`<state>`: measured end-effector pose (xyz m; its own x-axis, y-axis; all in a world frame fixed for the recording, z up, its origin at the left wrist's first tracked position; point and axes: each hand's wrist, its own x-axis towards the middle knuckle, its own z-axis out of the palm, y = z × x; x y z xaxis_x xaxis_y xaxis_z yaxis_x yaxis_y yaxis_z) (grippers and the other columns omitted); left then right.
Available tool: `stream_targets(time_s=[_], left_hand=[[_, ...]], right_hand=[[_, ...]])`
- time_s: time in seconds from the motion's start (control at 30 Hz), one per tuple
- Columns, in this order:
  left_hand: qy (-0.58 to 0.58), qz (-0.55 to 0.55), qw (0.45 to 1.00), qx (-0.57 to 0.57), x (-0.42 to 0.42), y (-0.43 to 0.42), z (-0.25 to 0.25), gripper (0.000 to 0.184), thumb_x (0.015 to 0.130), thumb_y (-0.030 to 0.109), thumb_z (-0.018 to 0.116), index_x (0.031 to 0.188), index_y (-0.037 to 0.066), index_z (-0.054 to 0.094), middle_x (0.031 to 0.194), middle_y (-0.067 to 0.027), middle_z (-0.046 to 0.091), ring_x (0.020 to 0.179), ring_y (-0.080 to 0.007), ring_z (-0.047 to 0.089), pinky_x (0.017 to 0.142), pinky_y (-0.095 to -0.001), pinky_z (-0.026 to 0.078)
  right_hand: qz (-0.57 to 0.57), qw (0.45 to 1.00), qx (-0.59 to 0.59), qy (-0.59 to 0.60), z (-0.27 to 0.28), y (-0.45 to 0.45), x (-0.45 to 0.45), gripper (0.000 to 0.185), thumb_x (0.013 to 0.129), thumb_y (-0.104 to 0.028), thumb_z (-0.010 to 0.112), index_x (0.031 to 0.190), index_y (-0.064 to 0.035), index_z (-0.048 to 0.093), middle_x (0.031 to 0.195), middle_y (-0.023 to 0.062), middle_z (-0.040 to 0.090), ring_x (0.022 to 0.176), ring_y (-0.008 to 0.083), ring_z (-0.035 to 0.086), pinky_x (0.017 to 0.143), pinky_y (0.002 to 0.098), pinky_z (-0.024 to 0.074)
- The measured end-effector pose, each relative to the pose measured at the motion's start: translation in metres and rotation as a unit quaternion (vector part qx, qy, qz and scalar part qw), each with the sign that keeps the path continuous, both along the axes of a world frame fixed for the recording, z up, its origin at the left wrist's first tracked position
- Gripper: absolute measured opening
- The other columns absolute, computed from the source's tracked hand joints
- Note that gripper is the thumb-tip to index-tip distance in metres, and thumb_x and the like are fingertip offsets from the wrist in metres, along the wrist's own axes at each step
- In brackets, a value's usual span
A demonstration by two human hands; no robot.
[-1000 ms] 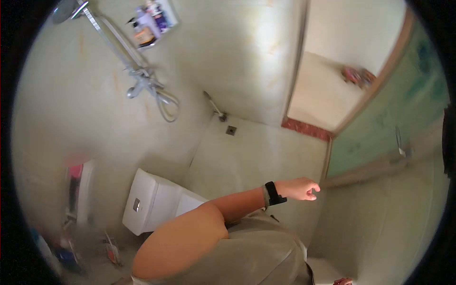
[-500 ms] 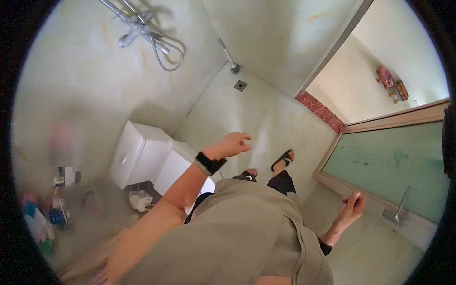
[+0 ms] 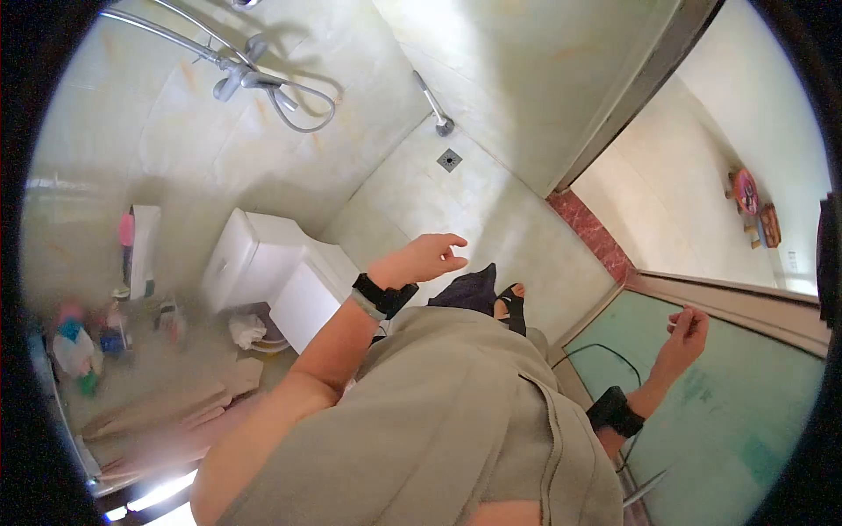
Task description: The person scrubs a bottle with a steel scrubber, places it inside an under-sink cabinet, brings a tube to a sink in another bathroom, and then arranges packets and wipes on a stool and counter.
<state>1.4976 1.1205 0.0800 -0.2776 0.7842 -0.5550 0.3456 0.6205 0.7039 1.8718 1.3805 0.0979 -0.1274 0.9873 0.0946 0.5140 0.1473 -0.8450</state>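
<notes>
My left hand (image 3: 428,257) hangs in mid-air over the pale tiled floor (image 3: 395,197), its thumb and fingers apart and nothing between them. A black band (image 3: 386,294) circles that wrist. Off to the right, my right hand (image 3: 682,340) is raised in front of the green frosted glass door (image 3: 745,386), fingers loosely bent, with no object visible in it. Another black band (image 3: 616,412) sits on the right wrist, and a thin black cable (image 3: 605,348) loops beside that arm. The white toilet (image 3: 307,302) stands left of my left forearm, apart from the hand.
A shower mixer (image 3: 241,77) with a hose is on the left wall. A brush-like tool (image 3: 431,101) leans in the corner near the floor drain (image 3: 449,160). A dark red threshold (image 3: 592,232) crosses the doorway; a small stool (image 3: 745,193) stands beyond. Bottles (image 3: 74,346) crowd the lower left.
My body has moved and the view has shifted, with the doorway and glass door now closer. My right hand has risen across the glass door. The left hand keeps nearly the same pose.
</notes>
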Motion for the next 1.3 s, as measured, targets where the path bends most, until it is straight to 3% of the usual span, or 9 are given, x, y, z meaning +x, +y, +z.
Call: stream_targets(time_s=[0.23, 0.5, 0.63, 0.73, 0.8, 0.87, 1.03, 1.13, 1.3], left_hand=[[-0.009, -0.047, 0.997, 0.066, 0.000, 0.107, -0.023, 0.046, 0.089, 0.032, 0.065, 0.124, 0.004, 0.058, 0.091, -0.0160, 0.068, 0.082, -0.0259, 0.064, 0.074, -0.0369, 0.051], [-0.020, -0.050, 0.955, 0.290, 0.073, 0.208, -0.080, 0.039, 0.086, 0.025, 0.062, 0.115, -0.001, 0.058, 0.096, -0.0239, 0.065, 0.091, -0.0399, 0.062, 0.077, -0.0449, 0.049], [0.043, -0.030, 0.967, 0.249, 0.096, 0.236, -0.053, 0.042, 0.085, 0.025, 0.063, 0.114, -0.005, 0.057, 0.098, -0.0256, 0.065, 0.093, -0.0392, 0.063, 0.081, -0.0458, 0.050], [-0.078, 0.064, 0.983, 0.153, 0.068, 0.245, -0.031, 0.045, 0.086, 0.027, 0.063, 0.117, -0.004, 0.057, 0.101, -0.0249, 0.065, 0.096, -0.0389, 0.063, 0.083, -0.0447, 0.050], [0.017, 0.083, 0.982, 0.169, 0.060, 0.266, -0.058, 0.048, 0.086, 0.030, 0.062, 0.122, -0.002, 0.056, 0.104, -0.0232, 0.065, 0.100, -0.0372, 0.062, 0.085, -0.0437, 0.049], [0.060, 0.142, 0.978, 0.138, 0.090, 0.267, -0.038, 0.048, 0.086, 0.030, 0.063, 0.124, 0.001, 0.057, 0.108, -0.0209, 0.065, 0.104, -0.0357, 0.061, 0.088, -0.0429, 0.048], [0.082, 0.395, 0.906, 0.128, 0.097, 0.278, -0.001, 0.049, 0.086, 0.032, 0.063, 0.125, 0.002, 0.057, 0.110, -0.0189, 0.065, 0.105, -0.0354, 0.060, 0.092, -0.0428, 0.047], [0.133, 0.465, 0.871, 0.091, 0.161, 0.324, 0.002, 0.048, 0.084, 0.033, 0.064, 0.120, 0.001, 0.059, 0.114, -0.0189, 0.063, 0.109, -0.0356, 0.059, 0.093, -0.0429, 0.047], [0.150, 0.479, 0.863, 0.059, 0.241, 0.403, 0.022, 0.046, 0.086, 0.032, 0.063, 0.119, 0.001, 0.059, 0.106, -0.0206, 0.064, 0.100, -0.0367, 0.061, 0.086, -0.0437, 0.049]], right_hand=[[0.000, 0.999, -0.019, -0.026, 0.027, 0.088, -0.043, 0.029, 0.095, -0.019, 0.059, 0.120, -0.0041, 0.060, 0.112, 0.0078, 0.064, 0.101, 0.0162, 0.059, 0.080, 0.0276, 0.0486], [0.037, 0.993, 0.039, -0.105, 0.065, 0.177, -0.012, 0.035, 0.095, -0.030, 0.061, 0.121, -0.0073, 0.061, 0.114, 0.0031, 0.065, 0.100, 0.0148, 0.060, 0.083, 0.0324, 0.0478], [0.105, 0.986, 0.079, -0.107, 0.066, 0.266, -0.005, 0.033, 0.097, -0.026, 0.058, 0.120, -0.0029, 0.061, 0.113, 0.0086, 0.065, 0.099, 0.0190, 0.061, 0.079, 0.0326, 0.0493], [0.155, 0.973, 0.142, -0.099, 0.034, 0.343, -0.049, 0.034, 0.097, -0.025, 0.057, 0.117, 0.0012, 0.061, 0.112, 0.0115, 0.065, 0.099, 0.0215, 0.062, 0.077, 0.0327, 0.0502], [0.195, 0.957, 0.171, -0.131, 0.019, 0.400, -0.063, 0.034, 0.097, -0.024, 0.057, 0.115, 0.0043, 0.061, 0.112, 0.0148, 0.065, 0.099, 0.0242, 0.062, 0.079, 0.0346, 0.0506], [0.174, 0.970, 0.101, -0.133, 0.057, 0.388, -0.077, 0.034, 0.097, -0.022, 0.056, 0.113, 0.0069, 0.061, 0.110, 0.0166, 0.064, 0.099, 0.0257, 0.062, 0.082, 0.0360, 0.0501], [0.351, 0.889, 0.262, -0.134, 0.080, 0.513, -0.096, 0.019, 0.088, -0.017, 0.059, 0.094, 0.0010, 0.063, 0.090, 0.0126, 0.063, 0.081, 0.0247, 0.060, 0.071, 0.0387, 0.0504], [0.402, 0.855, 0.301, -0.131, 0.107, 0.592, -0.078, 0.012, 0.083, -0.015, 0.061, 0.083, -0.0026, 0.064, 0.079, 0.0101, 0.063, 0.071, 0.0242, 0.059, 0.064, 0.0403, 0.0505], [0.444, 0.865, 0.226, -0.063, 0.142, 0.690, -0.055, 0.027, 0.088, -0.026, 0.066, 0.091, 0.0016, 0.067, 0.081, 0.0135, 0.065, 0.067, 0.0232, 0.060, 0.054, 0.0349, 0.0516]])
